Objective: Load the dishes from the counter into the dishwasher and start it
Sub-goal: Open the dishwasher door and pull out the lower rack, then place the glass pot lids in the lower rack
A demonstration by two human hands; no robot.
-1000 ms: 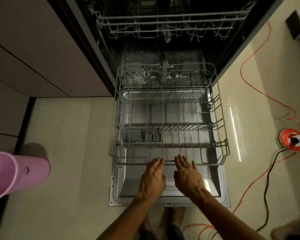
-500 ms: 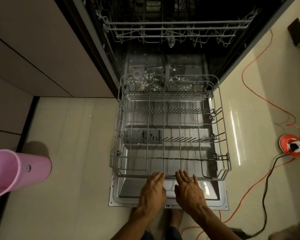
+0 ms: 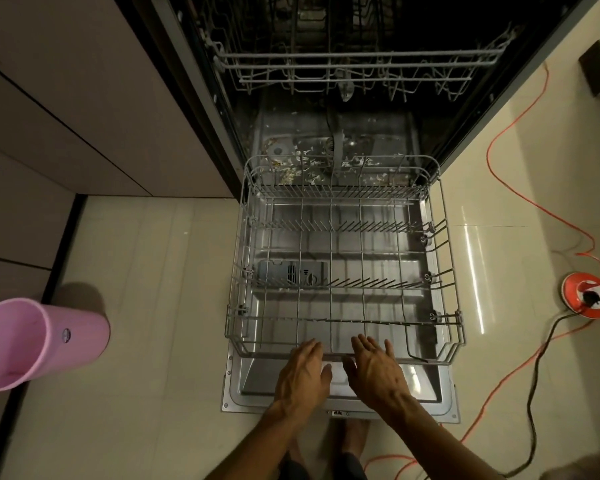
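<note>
The dishwasher stands open with its door (image 3: pixel 440 393) laid flat on the floor. The grey wire lower rack (image 3: pixel 451 271) is pulled out over the door and holds no dishes. My left hand (image 3: pixel 303 372) and my right hand (image 3: pixel 374 368) sit side by side at the middle of the rack's front rail, fingers hooked over it. The upper rack (image 3: pixel 357 57) stays inside the dark tub, also without dishes. White scraps (image 3: pixel 302 164) litter the tub floor behind the lower rack. No dishes or counter are in view.
A pink bucket (image 3: pixel 39 341) lies on its side on the tiled floor at the left. Beige cabinets (image 3: pixel 84 98) run along the left. An orange cable (image 3: pixel 520 202) loops across the floor at the right to a red reel (image 3: pixel 586 296).
The lower rack has slid out of the tub toward me over the door, and both hands have come back with its front rail.
</note>
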